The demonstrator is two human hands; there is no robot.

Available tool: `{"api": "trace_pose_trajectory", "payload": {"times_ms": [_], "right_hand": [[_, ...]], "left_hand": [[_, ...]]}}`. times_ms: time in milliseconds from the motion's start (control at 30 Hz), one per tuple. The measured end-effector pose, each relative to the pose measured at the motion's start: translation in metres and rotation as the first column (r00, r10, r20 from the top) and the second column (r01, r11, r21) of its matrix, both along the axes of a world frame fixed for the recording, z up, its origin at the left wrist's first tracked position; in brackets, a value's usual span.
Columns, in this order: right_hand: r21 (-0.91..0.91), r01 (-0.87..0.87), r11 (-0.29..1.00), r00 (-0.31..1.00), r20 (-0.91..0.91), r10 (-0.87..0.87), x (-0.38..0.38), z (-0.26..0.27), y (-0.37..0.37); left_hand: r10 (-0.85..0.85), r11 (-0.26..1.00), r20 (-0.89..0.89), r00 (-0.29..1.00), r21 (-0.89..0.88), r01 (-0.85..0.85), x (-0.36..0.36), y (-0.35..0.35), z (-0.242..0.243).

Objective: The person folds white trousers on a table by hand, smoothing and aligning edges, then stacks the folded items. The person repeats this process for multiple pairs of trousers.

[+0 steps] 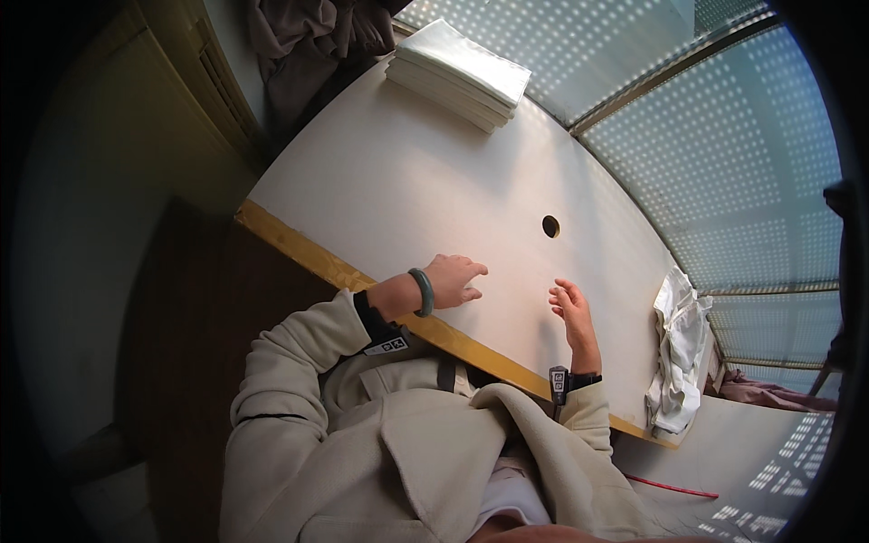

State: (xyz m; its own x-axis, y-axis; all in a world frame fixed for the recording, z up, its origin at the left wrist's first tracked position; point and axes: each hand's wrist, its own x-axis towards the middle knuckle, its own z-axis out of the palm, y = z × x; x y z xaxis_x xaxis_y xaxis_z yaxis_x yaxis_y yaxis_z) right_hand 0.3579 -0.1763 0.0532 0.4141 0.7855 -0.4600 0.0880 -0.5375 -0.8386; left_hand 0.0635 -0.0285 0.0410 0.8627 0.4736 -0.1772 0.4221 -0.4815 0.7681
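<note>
My left hand [456, 281], with a dark green bangle [422, 292] at the wrist, hovers over the near part of a white table [380, 203]. Its thumb and fingers are apart and hold nothing. To the right, my right hand [572, 311] is raised above the same table, fingers slightly curled and apart, also with nothing in it. Between the two hands lies bare tabletop. A round hole [550, 227] in the table is just beyond my right hand. Dark bands with small printed tags circle both wrists.
A stack of folded white cloths [458, 71] sits at the table's far left end. Crumpled white fabric [675, 353] lies at the right end. Windows with dotted screens [706, 149] border the far side. Brownish curtains [312, 47] hang at upper left; a red cord [672, 486] lies lower right.
</note>
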Motion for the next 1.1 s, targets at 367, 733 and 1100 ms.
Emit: {"api": "trace_pose_trajectory", "payload": {"times_ms": [367, 733, 1100], "right_hand": [[0.147, 0.273, 0.951, 0.925, -0.312, -0.218, -0.044, -0.029, -0.12], [0.176, 0.349, 0.92, 0.866, -0.435, -0.246, -0.023, -0.03, -0.146], [0.172, 0.347, 0.922, 0.936, -0.132, -0.327, 0.047, -0.003, -0.194]], "left_hand": [[0.04, 0.893, -0.174, 0.984, 0.448, 0.044, 0.037, -0.103, -0.019], [-0.106, 0.903, -0.305, 0.946, 0.369, 0.22, 0.091, -0.129, -0.016], [-0.181, 0.869, -0.36, 0.915, 0.377, 0.321, 0.145, -0.133, -0.022]]}}
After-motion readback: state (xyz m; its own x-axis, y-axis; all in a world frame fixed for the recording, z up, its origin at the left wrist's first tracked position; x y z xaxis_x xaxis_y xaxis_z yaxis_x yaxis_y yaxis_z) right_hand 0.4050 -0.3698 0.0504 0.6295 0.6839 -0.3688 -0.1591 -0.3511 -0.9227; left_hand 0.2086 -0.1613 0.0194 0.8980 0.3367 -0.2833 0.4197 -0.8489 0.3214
